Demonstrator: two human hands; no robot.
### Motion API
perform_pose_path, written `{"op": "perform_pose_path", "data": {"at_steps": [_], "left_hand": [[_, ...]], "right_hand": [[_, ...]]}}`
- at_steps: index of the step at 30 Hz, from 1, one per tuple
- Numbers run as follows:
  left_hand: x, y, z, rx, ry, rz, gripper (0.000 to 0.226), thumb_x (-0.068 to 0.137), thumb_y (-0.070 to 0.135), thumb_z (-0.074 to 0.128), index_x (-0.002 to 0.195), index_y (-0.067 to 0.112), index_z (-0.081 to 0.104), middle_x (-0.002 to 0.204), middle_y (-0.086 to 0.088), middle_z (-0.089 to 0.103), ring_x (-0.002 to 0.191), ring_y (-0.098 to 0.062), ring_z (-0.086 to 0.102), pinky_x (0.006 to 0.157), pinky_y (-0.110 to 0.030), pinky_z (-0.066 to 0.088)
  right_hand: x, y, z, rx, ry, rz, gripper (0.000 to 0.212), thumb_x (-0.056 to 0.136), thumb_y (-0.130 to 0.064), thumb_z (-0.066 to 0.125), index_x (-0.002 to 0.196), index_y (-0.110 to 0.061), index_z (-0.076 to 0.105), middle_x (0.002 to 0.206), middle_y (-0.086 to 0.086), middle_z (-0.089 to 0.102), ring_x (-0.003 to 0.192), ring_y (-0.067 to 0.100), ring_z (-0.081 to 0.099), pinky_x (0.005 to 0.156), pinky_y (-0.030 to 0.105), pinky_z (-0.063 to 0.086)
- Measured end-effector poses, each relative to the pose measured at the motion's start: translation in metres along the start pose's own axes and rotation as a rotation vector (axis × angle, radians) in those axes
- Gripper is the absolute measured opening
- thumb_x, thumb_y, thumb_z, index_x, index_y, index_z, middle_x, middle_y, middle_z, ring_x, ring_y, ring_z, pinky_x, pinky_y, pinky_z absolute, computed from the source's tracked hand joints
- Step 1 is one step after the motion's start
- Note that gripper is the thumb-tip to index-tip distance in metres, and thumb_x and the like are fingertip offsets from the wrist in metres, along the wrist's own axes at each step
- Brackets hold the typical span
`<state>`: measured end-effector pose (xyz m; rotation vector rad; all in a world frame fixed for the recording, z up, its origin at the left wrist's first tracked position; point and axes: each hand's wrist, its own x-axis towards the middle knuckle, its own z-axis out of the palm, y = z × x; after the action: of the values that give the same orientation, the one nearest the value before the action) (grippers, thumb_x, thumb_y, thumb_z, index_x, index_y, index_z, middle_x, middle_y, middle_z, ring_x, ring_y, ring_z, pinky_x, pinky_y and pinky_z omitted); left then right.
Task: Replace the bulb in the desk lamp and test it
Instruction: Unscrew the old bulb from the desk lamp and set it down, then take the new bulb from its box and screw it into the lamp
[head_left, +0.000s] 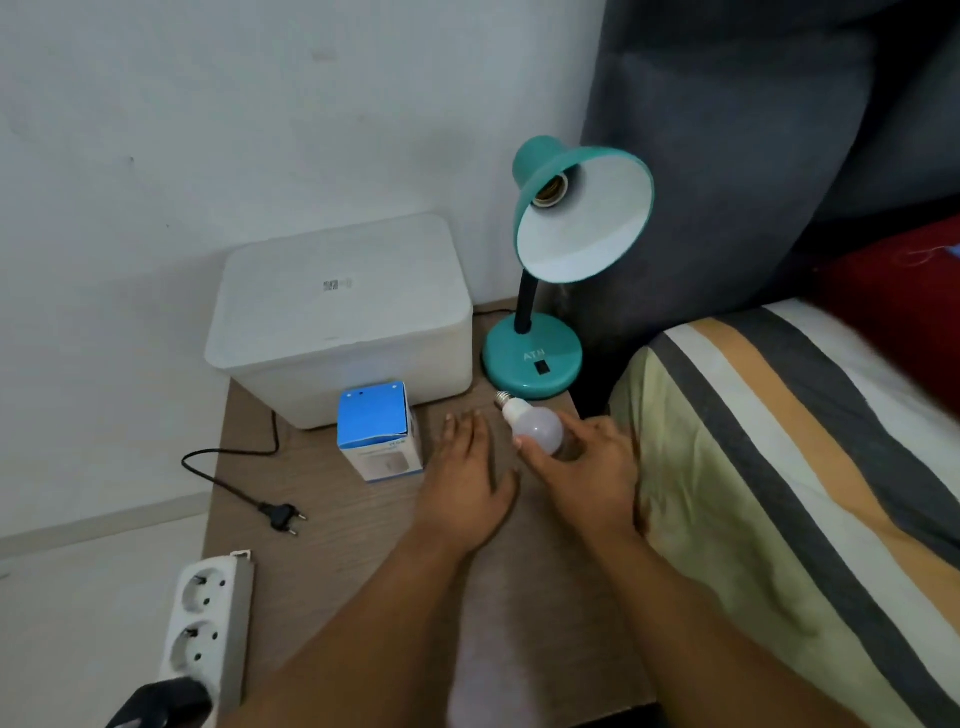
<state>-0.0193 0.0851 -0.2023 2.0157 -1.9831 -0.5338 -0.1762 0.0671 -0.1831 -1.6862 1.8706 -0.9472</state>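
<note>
On surface by lamp (535, 358): right hand (592, 467) grips bulb (535, 428); left hand (467, 478) flat, empty. Socket (549, 191) bare. Likely next: lift, thread in.

storage box (340, 312) left of lamp (540, 291), carton (378, 431) before box, bulb (535, 427) seemingly before lamp base

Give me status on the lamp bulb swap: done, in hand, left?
Done: the lamp socket is empty. In hand: right hand grips a bulb low over the table; left hand lies flat. Left: screw the bulb in, put the loose plug in the strip, switch on.
</note>
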Motion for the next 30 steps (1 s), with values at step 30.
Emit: {"op": "perform_pose_path", "data": {"at_steps": [30], "left_hand": [[0.003,-0.014,0.019,0.061,-0.026,-0.001,0.084,0.096,0.057,0.035,0.160,0.008,0.011,0.168,-0.012,0.006,0.155,-0.025,-0.003,0.126,-0.040,0.004]], "right_hand": [[0.010,-0.012,0.016,-0.026,-0.094,0.052,0.096,0.062,-0.084,0.053,0.142,-0.031,0.052,0.122,-0.001,0.061,0.113,0.025,0.054,0.095,0.051,0.047]]}}
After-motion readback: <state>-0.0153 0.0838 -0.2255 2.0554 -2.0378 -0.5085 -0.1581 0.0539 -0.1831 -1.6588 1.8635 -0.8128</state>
